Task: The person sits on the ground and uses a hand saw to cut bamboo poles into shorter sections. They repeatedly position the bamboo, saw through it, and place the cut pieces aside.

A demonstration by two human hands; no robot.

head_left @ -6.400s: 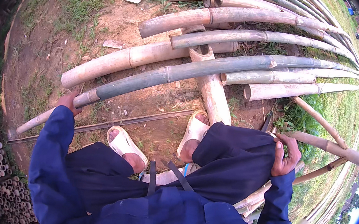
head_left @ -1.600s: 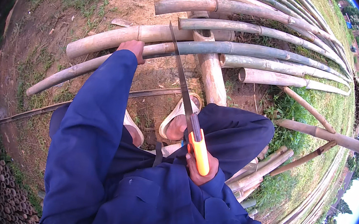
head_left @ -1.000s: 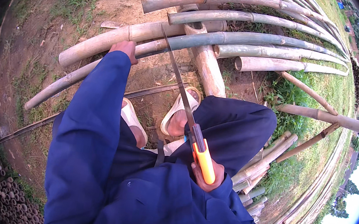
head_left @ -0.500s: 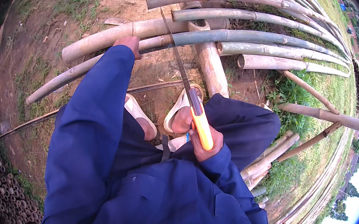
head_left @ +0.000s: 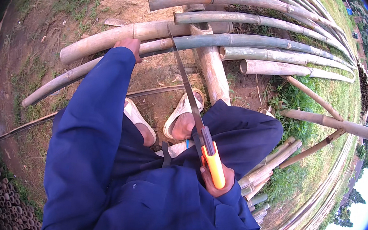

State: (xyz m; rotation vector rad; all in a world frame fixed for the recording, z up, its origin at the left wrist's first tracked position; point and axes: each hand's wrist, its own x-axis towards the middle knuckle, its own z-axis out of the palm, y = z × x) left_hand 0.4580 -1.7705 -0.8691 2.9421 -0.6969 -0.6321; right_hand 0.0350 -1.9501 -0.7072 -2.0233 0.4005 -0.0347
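I'm seeing a bamboo pole (head_left: 247, 41) stretching across the upper frame, its smooth, ringed round skin fading from grey-green to tan leftward. The left hand (head_left: 129, 47) is gripping that tan stretch, upper left; the right hand (head_left: 220, 182) is clasping the orange-handled saw (head_left: 194, 108), centre, its thin, dark, tapering blade crossing the pole.

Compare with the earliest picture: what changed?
The right hand left the knee and now grips the saw, whose blade crosses the pole in this view. The left hand moved right, nearer the log. Unchanged: left hand on a pole, log beneath it.
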